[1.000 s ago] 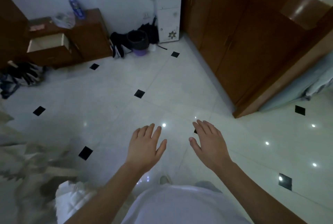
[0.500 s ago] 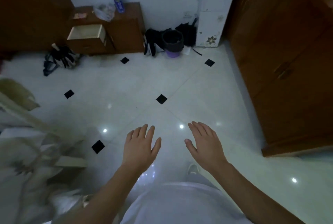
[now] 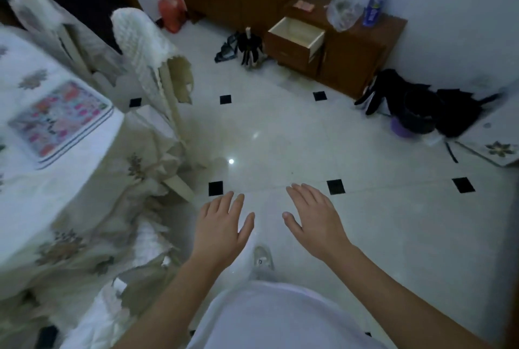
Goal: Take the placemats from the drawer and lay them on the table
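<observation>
The white tiled floor fills most of my view, with open walking room from the centre out toward 12 and 1 o'clock. At 9 o'clock the counter takes the left side, its flowered cloth hanging over a rounded edge that runs down toward 7 o'clock. Two covered chairs stand tight against it at 10 and 11 o'clock, the nearer one's legs jutting into the open floor. At 1 o'clock a brown cabinet sits against the wall, and its drawer is pulled out, showing a pale inside. Dark clutter lies on the floor on both sides of the cabinet.

A colourful placemat lies flat on the counter at 9 o'clock, its striped border just beside the counter's edge; I cannot tell whether more lie beneath it.

My left hand and right hand hover palm down at 6 o'clock, fingers straight and spread wide, holding nothing, well apart from the counter. A blue bottle stands upright on the cabinet top.
</observation>
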Demonstrator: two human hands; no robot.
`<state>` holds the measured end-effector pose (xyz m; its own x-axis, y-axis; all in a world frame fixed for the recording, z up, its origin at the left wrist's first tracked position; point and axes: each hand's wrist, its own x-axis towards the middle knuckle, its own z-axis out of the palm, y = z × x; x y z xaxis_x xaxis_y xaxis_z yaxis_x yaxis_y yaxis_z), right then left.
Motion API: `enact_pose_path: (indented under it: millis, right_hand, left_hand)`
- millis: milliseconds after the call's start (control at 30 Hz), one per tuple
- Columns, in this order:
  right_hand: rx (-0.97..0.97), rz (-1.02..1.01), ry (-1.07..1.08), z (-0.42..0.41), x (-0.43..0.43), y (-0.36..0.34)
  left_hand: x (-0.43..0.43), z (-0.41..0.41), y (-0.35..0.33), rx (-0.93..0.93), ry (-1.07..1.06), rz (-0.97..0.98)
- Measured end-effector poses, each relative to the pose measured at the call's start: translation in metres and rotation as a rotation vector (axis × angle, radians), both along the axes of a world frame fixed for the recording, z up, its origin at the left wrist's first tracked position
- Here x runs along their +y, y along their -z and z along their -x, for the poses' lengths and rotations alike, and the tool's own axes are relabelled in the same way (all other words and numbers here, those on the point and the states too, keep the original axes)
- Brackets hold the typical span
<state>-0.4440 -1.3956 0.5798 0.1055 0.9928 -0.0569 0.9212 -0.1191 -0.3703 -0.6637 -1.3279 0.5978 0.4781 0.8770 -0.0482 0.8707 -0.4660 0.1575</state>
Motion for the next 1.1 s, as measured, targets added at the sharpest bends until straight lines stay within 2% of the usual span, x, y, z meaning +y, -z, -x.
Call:
enact_pose_path:
  millis: [400, 567, 667, 767, 967, 1100]
  right_hand:
    - [-0.001, 0.008, 0.183, -0.034, 0.093, -0.002]
    - [-0.006, 0.039, 0.152, -0.051, 0.152, 0.008]
    - [0.027, 0.056, 0.081, -0.055, 0.204, 0.012]
    - [0.063, 0.057, -0.024, -0.054, 0.264, 0.01]
    - [0.053, 0.031, -0.352, -0.017, 0.389, -0.002]
    - [0.029, -0.002, -0.564, 0.027, 0.456, -0.016]
  left_hand:
    - [0.138, -0.043, -0.006, 0.005, 0.116, 0.013]
    - [0.191, -0.059, -0.001, -0.021, 0.115, 0.012]
    - [0.228, -0.06, 0.0, -0.024, 0.049, 0.015]
    - [0.259, -0.051, -0.002, -0.046, -0.106, 0.026]
    - [0.301, -0.016, -0.006, -0.04, -0.396, -0.031]
    - [0.321, 0.017, -0.01, 0.011, -0.566, 0.011]
